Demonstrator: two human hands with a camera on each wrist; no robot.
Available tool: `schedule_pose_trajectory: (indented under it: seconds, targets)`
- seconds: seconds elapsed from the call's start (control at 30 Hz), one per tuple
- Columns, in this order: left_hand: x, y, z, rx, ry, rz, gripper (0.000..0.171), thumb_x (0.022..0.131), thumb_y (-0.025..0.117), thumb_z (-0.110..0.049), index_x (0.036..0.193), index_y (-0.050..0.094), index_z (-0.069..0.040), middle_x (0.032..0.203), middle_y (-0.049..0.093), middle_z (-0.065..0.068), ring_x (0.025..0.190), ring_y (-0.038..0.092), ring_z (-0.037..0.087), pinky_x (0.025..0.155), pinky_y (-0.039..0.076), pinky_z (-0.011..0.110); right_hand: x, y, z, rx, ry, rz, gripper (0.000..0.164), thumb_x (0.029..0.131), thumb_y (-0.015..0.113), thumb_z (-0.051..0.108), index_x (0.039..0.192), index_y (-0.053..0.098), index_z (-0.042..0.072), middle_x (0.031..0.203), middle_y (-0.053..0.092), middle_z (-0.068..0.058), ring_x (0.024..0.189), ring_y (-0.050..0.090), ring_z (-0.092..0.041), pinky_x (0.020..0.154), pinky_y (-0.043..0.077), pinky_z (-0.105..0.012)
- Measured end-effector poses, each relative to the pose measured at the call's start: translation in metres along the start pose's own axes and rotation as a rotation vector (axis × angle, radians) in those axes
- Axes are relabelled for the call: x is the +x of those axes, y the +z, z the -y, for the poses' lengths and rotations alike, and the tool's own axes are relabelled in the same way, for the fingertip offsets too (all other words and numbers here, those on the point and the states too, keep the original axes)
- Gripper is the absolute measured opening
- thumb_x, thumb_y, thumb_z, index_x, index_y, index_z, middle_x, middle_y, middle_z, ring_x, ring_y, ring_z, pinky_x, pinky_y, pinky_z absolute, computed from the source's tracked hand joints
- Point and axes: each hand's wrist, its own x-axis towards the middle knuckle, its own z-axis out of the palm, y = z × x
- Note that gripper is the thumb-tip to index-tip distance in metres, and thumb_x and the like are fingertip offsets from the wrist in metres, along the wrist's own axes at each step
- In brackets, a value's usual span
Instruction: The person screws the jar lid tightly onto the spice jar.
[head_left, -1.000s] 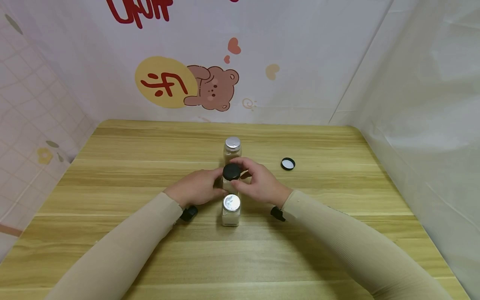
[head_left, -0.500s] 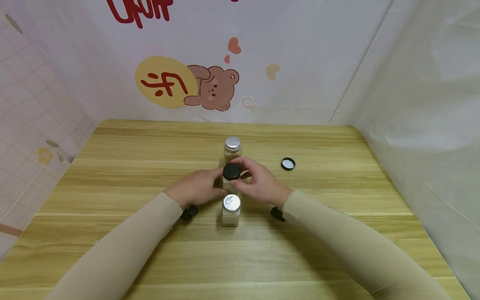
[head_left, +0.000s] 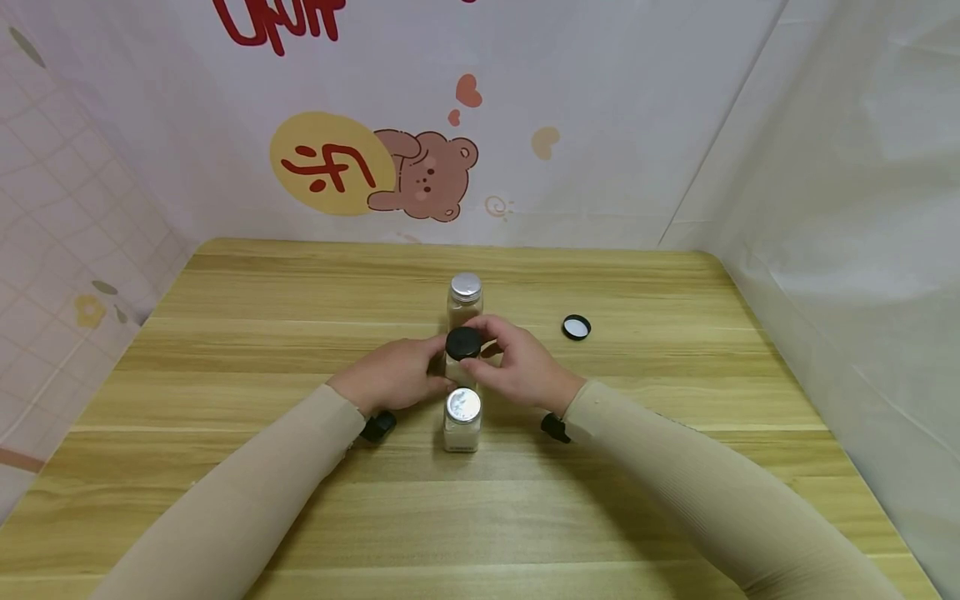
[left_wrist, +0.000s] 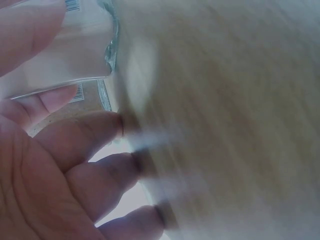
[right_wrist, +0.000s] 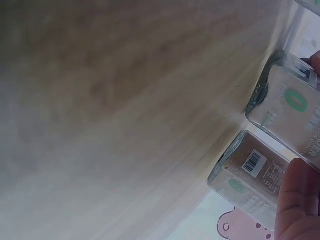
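Three square glass jars of powder stand in a line on the table. The middle glass jar (right_wrist: 287,107) has a black lid (head_left: 463,342) on top and pale powder inside. My left hand (head_left: 393,373) grips its body from the left, thumb in front. My right hand (head_left: 525,367) pinches the black lid between thumb and fingers from the right. Closer to me is the front jar (head_left: 462,435) with a silver top. Behind is the back jar (head_left: 465,312), also silver-topped, with browner powder; my right fingers partly cover it.
A loose black lid (head_left: 576,327) lies upturned, white lining showing, right of the back jar. The wood-grain table (head_left: 360,533) meets a printed cloth backdrop (head_left: 600,100) behind, with more cloth on both sides.
My right fingertips shift slightly around the rim of the black lid. My left hand and all three jars stay in place.
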Motion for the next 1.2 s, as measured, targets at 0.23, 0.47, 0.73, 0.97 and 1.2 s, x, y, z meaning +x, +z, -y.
schedule_pose_trajectory:
  seconds: [0.23, 0.47, 0.73, 0.97, 1.2]
  targets:
    - [-0.0009, 0.0003, 0.0, 0.002, -0.002, 0.004, 0.05, 0.098, 0.073, -0.041, 0.144, 0.053, -0.033, 0.117, 0.068, 0.004, 0.106, 0.063, 0.023, 0.099, 0.05, 0.048, -0.0009, -0.0006, 0.0003, -0.001, -0.004, 0.003, 0.048, 0.096, 0.07, 0.007, 0.141, 0.055, 0.001, 0.131, 0.068, -0.015, 0.113, 0.068, -0.029, 0.099, 0.057, -0.045]
    - [0.0003, 0.0007, 0.0006, 0.007, 0.002, 0.0, 0.049, 0.098, 0.074, -0.041, 0.142, 0.053, -0.034, 0.113, 0.067, 0.003, 0.103, 0.062, 0.023, 0.098, 0.05, 0.047, -0.0008, 0.0, 0.0003, 0.012, -0.021, 0.003, 0.04, 0.096, 0.07, 0.006, 0.134, 0.06, 0.004, 0.128, 0.07, -0.013, 0.113, 0.068, -0.028, 0.098, 0.057, -0.045]
    - [0.0007, 0.0007, 0.0009, 0.01, 0.005, 0.0, 0.049, 0.098, 0.074, -0.041, 0.142, 0.053, -0.034, 0.112, 0.068, 0.004, 0.103, 0.062, 0.024, 0.098, 0.05, 0.048, -0.0018, -0.0006, 0.003, 0.01, -0.004, 0.0, 0.041, 0.096, 0.072, 0.008, 0.134, 0.058, 0.003, 0.126, 0.07, -0.014, 0.111, 0.069, -0.028, 0.099, 0.057, -0.048]
    - [0.0004, 0.0006, 0.0007, 0.009, 0.0, 0.003, 0.05, 0.098, 0.074, -0.041, 0.143, 0.053, -0.033, 0.113, 0.068, 0.004, 0.103, 0.062, 0.023, 0.098, 0.05, 0.047, -0.0017, 0.0, 0.0014, 0.007, -0.012, -0.002, 0.041, 0.096, 0.069, 0.007, 0.136, 0.059, 0.003, 0.128, 0.07, -0.013, 0.113, 0.069, -0.028, 0.099, 0.057, -0.046]
    - [0.0001, 0.0003, 0.0006, 0.008, 0.001, 0.006, 0.051, 0.099, 0.073, -0.041, 0.144, 0.052, -0.034, 0.109, 0.067, 0.003, 0.101, 0.062, 0.023, 0.097, 0.05, 0.046, -0.0008, 0.0009, 0.001, 0.01, 0.004, -0.009, 0.038, 0.096, 0.073, 0.008, 0.13, 0.06, 0.003, 0.123, 0.07, -0.012, 0.11, 0.069, -0.028, 0.098, 0.057, -0.047]
